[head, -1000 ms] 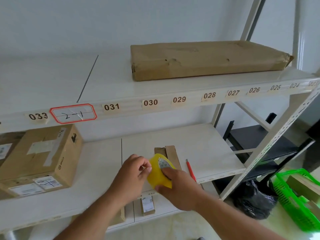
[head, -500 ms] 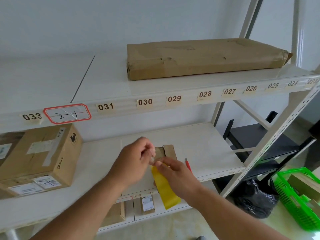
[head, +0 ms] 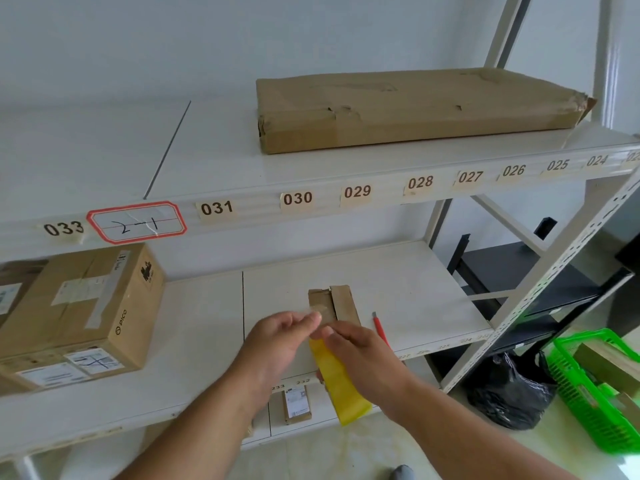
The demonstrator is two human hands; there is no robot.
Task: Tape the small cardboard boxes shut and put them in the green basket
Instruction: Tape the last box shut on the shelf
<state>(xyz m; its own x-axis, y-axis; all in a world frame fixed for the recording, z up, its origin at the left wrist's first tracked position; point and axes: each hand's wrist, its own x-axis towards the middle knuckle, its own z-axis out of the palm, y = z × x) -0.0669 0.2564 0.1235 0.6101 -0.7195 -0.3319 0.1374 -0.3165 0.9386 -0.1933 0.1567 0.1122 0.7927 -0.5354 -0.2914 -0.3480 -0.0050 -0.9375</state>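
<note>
Since a moment ago the yellow tape roll (head: 341, 386) has dropped from in front of the box to hang low at centre frame, edge-on below the right hand (head: 363, 362), while both hands have lifted toward the box's near end. Going by size: the white shelf (head: 408, 282) fills the frame, and the green basket (head: 588, 393) sits at the lower right with boxes already in it. At centre, the small cardboard box (head: 334, 304) lies on the shelf, one flap standing proud. The right hand grips the roll. The left hand (head: 277, 341) has its fingertips pinched together, apparently on the clear tape's free end, though the strip itself is too faint to see. A red pen (head: 380, 327) lies just right of the box. My worry: the flap could spring up under the strip, or the tape could fold onto itself if tension slackens.
</note>
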